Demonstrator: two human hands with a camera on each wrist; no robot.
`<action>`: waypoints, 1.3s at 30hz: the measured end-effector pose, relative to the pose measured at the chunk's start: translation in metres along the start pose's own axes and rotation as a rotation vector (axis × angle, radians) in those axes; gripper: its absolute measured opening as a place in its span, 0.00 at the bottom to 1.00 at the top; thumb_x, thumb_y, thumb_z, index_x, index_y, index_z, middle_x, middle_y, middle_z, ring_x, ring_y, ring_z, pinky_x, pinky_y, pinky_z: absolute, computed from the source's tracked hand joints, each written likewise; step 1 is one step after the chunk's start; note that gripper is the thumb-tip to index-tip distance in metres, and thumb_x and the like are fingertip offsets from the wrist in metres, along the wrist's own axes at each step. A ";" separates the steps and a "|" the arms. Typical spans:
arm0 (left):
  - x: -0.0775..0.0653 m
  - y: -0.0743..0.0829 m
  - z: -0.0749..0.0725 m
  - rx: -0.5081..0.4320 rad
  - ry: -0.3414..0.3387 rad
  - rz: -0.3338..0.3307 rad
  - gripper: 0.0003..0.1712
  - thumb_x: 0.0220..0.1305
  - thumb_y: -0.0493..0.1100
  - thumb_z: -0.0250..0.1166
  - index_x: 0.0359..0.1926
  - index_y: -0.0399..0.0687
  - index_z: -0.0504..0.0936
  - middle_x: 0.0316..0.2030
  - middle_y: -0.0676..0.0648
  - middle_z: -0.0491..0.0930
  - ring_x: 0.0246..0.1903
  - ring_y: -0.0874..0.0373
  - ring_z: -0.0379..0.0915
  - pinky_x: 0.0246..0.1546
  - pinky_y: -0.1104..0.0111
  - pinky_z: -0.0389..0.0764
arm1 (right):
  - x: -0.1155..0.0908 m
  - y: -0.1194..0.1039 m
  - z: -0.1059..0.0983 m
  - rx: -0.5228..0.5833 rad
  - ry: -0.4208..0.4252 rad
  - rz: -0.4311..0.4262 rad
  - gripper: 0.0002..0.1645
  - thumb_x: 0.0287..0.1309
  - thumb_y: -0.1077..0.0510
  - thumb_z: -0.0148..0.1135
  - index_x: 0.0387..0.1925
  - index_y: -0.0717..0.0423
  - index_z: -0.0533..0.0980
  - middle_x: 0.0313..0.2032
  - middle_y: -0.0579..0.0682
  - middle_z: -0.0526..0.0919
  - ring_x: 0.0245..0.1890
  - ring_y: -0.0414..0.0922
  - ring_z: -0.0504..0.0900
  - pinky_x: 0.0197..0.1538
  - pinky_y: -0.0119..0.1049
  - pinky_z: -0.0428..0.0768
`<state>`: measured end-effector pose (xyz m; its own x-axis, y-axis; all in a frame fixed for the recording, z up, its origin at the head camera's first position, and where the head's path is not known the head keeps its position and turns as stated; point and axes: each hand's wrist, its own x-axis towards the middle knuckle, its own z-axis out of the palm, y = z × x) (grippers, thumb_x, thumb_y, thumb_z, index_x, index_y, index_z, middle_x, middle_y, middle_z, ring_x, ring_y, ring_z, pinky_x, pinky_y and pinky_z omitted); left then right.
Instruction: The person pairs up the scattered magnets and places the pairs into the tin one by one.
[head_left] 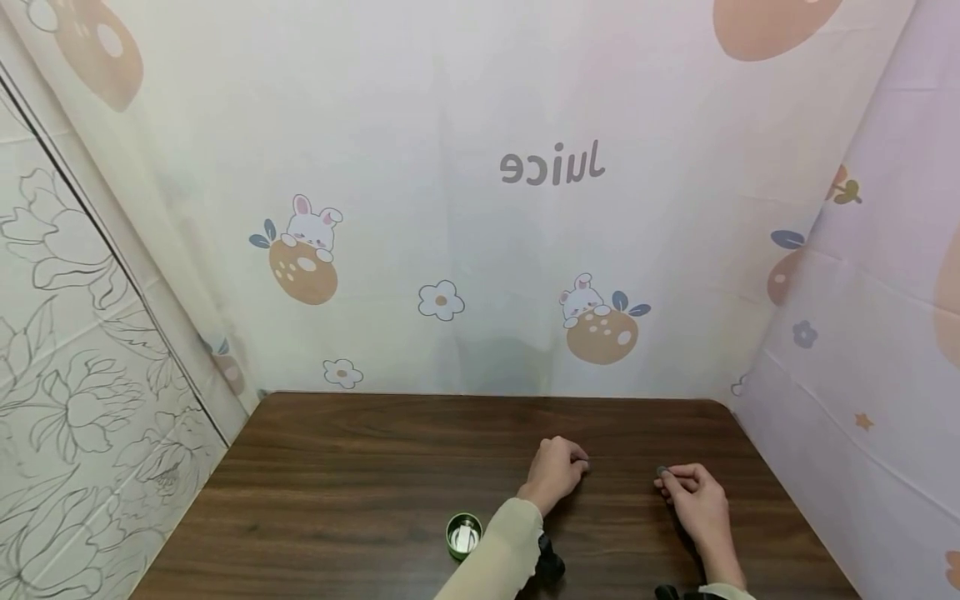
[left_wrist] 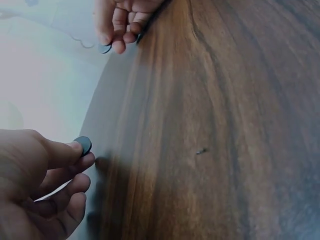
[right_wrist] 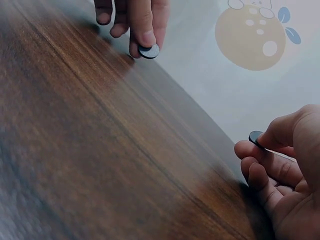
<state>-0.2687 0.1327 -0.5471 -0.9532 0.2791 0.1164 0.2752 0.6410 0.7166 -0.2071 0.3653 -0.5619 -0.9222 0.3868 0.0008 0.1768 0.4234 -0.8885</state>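
My left hand [head_left: 553, 472] is over the right half of the brown table, pinching a thin, small round disc [left_wrist: 85, 145] between thumb and index finger. Its edge looks dark and its face greyish; what kind of disc it is I cannot tell. Farther right, the right hand [head_left: 699, 504] pinches a similar dark disc [right_wrist: 256, 138] by thumb and forefinger, with the other fingers curled beneath. The two hands are apart, both just above the tabletop. Beside the left forearm stands a small round green tin [head_left: 464, 536], its top uncovered, with a shiny silvery inside and something pale in it.
The wood-grain table [head_left: 337, 475] runs back to a printed curtain [head_left: 487, 208], with more cloth along both sides. A tiny dark speck [left_wrist: 201, 151] lies on the wood in the left wrist view. Black wrist gear [head_left: 550, 560] hangs below the left sleeve.
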 end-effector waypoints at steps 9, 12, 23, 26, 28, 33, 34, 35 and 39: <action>-0.008 -0.003 -0.003 -0.109 0.025 -0.007 0.07 0.69 0.43 0.70 0.44 0.56 0.92 0.37 0.60 0.89 0.38 0.70 0.83 0.39 0.73 0.83 | 0.000 0.002 -0.004 -0.009 0.008 -0.003 0.17 0.72 0.55 0.62 0.52 0.65 0.74 0.34 0.51 0.91 0.29 0.35 0.84 0.34 0.31 0.83; -0.011 -0.003 -0.004 -0.179 0.057 -0.005 0.05 0.68 0.43 0.70 0.42 0.55 0.92 0.36 0.61 0.88 0.36 0.71 0.81 0.36 0.74 0.81 | -0.001 0.002 -0.004 -0.013 0.009 -0.007 0.17 0.72 0.56 0.62 0.52 0.65 0.75 0.34 0.51 0.91 0.29 0.34 0.84 0.33 0.30 0.83; -0.035 -0.003 0.004 -0.432 0.177 -0.047 0.02 0.65 0.42 0.73 0.38 0.52 0.91 0.31 0.61 0.88 0.31 0.73 0.81 0.34 0.75 0.80 | -0.001 -0.001 -0.002 0.020 0.015 -0.036 0.14 0.71 0.59 0.64 0.49 0.66 0.75 0.32 0.51 0.91 0.27 0.35 0.85 0.32 0.31 0.83; -0.039 -0.005 0.006 -0.454 0.199 -0.055 0.02 0.64 0.40 0.73 0.36 0.54 0.91 0.31 0.59 0.89 0.31 0.73 0.82 0.36 0.75 0.81 | -0.001 -0.002 0.000 0.046 0.003 -0.036 0.14 0.71 0.59 0.64 0.49 0.66 0.75 0.32 0.51 0.91 0.27 0.36 0.85 0.31 0.32 0.83; -0.041 -0.007 0.007 -0.464 0.205 -0.060 0.03 0.64 0.40 0.73 0.36 0.54 0.91 0.31 0.59 0.89 0.31 0.73 0.82 0.36 0.76 0.81 | -0.001 -0.003 0.001 0.068 -0.012 -0.033 0.14 0.71 0.59 0.63 0.49 0.67 0.75 0.33 0.53 0.91 0.27 0.37 0.85 0.31 0.33 0.84; -0.047 -0.013 0.008 -0.477 0.223 -0.069 0.03 0.64 0.40 0.73 0.38 0.53 0.91 0.31 0.59 0.89 0.32 0.72 0.82 0.37 0.76 0.81 | -0.003 -0.004 0.004 0.101 -0.064 -0.025 0.15 0.72 0.60 0.62 0.51 0.68 0.73 0.35 0.56 0.90 0.27 0.41 0.87 0.31 0.36 0.85; -0.048 -0.014 0.008 -0.483 0.226 -0.070 0.03 0.64 0.40 0.74 0.38 0.53 0.91 0.31 0.59 0.89 0.32 0.72 0.82 0.36 0.76 0.81 | -0.003 -0.004 0.005 0.100 -0.075 -0.027 0.16 0.72 0.59 0.62 0.51 0.68 0.73 0.35 0.56 0.90 0.28 0.41 0.87 0.32 0.36 0.86; -0.050 -0.016 0.008 -0.488 0.230 -0.072 0.03 0.64 0.40 0.74 0.38 0.53 0.91 0.31 0.59 0.89 0.32 0.71 0.82 0.36 0.76 0.81 | -0.003 -0.005 0.006 0.098 -0.082 -0.031 0.16 0.72 0.59 0.62 0.51 0.68 0.73 0.35 0.56 0.90 0.28 0.41 0.87 0.32 0.36 0.86; -0.055 -0.020 0.008 -0.492 0.255 -0.068 0.02 0.62 0.39 0.75 0.36 0.52 0.91 0.30 0.59 0.89 0.32 0.71 0.83 0.36 0.76 0.81 | -0.004 -0.007 0.011 0.103 -0.109 -0.056 0.16 0.71 0.59 0.63 0.51 0.68 0.74 0.34 0.57 0.89 0.27 0.42 0.87 0.32 0.36 0.86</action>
<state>-0.2208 0.1102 -0.5736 -0.9836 0.0275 0.1780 0.1796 0.2252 0.9576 -0.2083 0.3515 -0.5605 -0.9624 0.2715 0.0075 0.0924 0.3532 -0.9310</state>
